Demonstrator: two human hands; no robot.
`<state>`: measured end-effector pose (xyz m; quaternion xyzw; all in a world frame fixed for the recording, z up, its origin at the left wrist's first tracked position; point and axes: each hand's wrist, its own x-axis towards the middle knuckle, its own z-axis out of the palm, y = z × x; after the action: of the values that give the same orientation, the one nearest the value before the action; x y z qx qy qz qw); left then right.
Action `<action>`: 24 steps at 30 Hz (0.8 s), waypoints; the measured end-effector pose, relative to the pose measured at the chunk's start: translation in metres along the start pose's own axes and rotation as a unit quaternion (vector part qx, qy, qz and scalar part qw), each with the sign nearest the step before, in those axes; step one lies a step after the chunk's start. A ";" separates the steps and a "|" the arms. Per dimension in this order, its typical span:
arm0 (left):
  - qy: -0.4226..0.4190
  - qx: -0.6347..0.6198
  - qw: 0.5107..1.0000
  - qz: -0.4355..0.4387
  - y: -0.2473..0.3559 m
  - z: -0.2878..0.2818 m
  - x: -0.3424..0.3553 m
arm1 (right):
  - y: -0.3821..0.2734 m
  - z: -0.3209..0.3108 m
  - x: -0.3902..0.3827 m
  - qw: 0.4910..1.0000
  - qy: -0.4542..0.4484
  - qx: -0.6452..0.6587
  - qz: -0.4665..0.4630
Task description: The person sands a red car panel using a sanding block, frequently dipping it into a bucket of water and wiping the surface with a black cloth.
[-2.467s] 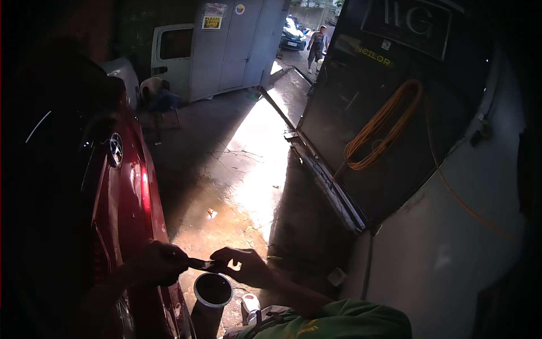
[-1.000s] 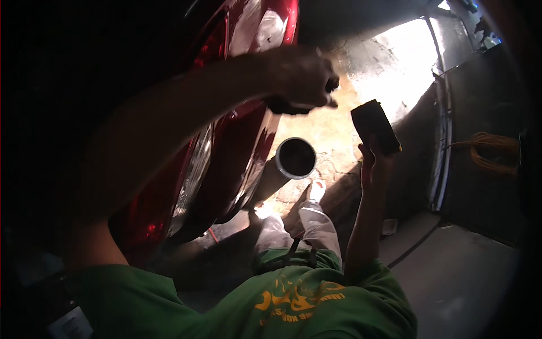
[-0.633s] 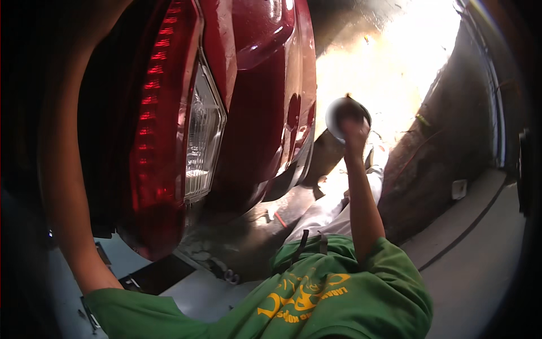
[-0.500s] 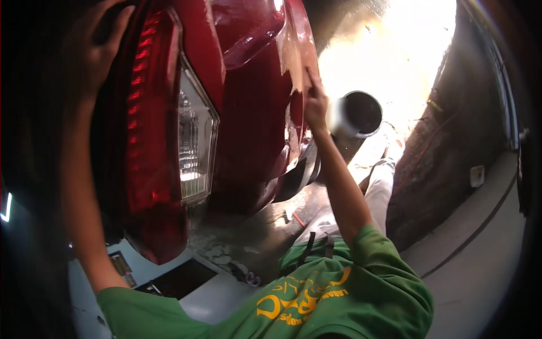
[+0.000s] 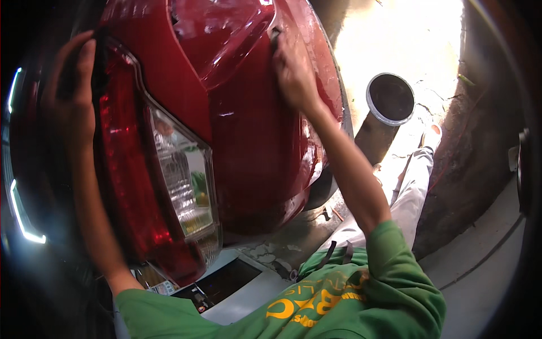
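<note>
Bumper (image 5: 254, 164), red, beside tail light (image 5: 121, 147); my right hand (image 5: 296, 73) lies against it, grip unclear; my left hand (image 5: 76, 107), open, near tail light; light, even pressure should suit its curve.

The right hand (image 5: 296, 76) has moved from the bucket (image 5: 377, 135) to inside the bumper (image 5: 248, 152)'s outer edge; the left hand (image 5: 73, 101) from near the bucket to the tail light (image 5: 127, 164)'s upper end.

The shirt (image 5: 389, 305) is green, with short sleeves (image 5: 161, 311) at seven and four o'clock. Big yellow letters (image 5: 323, 305) sit near half past five. Two dark straps (image 5: 327, 255) show near five. The pants (image 5: 403, 212), near four, are light grey.
</note>
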<state>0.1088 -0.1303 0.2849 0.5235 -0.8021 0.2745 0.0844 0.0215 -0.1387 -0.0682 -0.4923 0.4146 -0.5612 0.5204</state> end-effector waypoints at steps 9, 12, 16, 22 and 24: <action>-0.048 -0.019 0.999 -0.009 -0.012 0.001 0.004 | -0.021 -0.009 -0.048 0.985 -0.027 -0.090 -0.144; -0.048 -0.022 0.999 -0.004 -0.009 -0.005 0.011 | -0.024 0.009 0.019 0.988 0.042 -0.092 -0.119; -0.060 0.040 0.997 -0.013 -0.008 -0.017 0.004 | -0.091 0.008 -0.132 0.976 -0.122 -0.128 -0.126; -0.063 0.057 0.996 -0.002 0.006 0.002 0.012 | -0.027 -0.001 0.008 0.988 0.034 -0.110 -0.101; -0.081 0.074 0.994 0.007 -0.003 0.000 0.011 | -0.040 0.012 -0.017 0.989 0.011 -0.111 -0.097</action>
<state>0.1067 -0.1398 0.2902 0.5430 -0.7876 0.2905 -0.0215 0.0260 -0.1165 -0.0288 -0.5790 0.4298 -0.5650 0.4010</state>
